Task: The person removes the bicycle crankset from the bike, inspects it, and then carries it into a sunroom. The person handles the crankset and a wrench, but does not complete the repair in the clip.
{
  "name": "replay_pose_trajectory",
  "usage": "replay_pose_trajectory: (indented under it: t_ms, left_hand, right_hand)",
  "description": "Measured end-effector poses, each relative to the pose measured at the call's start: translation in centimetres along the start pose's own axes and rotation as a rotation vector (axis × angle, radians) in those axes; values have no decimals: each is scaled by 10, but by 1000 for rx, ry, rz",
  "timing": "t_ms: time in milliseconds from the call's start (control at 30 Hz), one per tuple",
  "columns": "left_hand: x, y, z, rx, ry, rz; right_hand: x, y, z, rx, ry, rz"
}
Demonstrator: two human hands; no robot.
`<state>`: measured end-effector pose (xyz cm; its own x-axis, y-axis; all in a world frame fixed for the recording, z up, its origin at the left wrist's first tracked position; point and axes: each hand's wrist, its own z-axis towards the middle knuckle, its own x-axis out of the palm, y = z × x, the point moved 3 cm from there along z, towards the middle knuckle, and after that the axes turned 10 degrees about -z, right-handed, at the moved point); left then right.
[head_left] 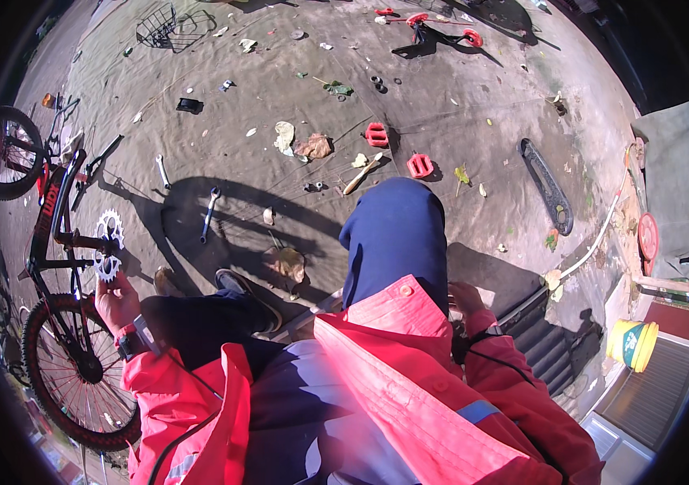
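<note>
The left hand (118,302) is narrowed at the lower edge of a silver toothed chainring (107,267), fingers and thumb closed about its rim; the chainring stands upright at the crank area of a black and red bicycle frame (47,218), on the person's left; the bicycle's near wheel (82,372), with its dark tyre and red spokes, stands just below that hand in the view, while another wheel (11,153) shows farther up at the left; the right hand (464,297) is just beside the right knee (397,214), partly hidden by it, so I cannot tell whether it holds anything; on the sunlit ground cloth ahead lie a large wrench (210,215), within the person's shadow, and a smaller wrench (162,171) beyond it, to its left; two red pedals (420,166) lie near each other past the right knee, with a wooden-handled tool (363,174) close by; a long black chain guard (546,186) lies well apart, to the right; a black wire basket (173,31) sits at the far left, dry leaves (314,146) are scattered between, and a yellow bucket (633,345) is at the right edge.
</note>
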<state>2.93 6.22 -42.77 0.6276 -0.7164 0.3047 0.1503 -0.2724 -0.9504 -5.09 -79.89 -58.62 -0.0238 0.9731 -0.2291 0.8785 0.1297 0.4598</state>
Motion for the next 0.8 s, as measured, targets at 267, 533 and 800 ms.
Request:
replay_pose_trajectory:
  t_ms: [267, 533, 800]
  left_hand:
    - [47, 9, 4, -92, 22, -101]
    - [99, 42, 16, -337, -41, -480]
    - [122, 80, 48, -366, -35, -424]
  right_hand:
    - [-11, 42, 40, -139, 68, -279]
    - [4, 186, 137, -426, -97, -444]
    - [90, 347, 201, -753, -283, -1079]
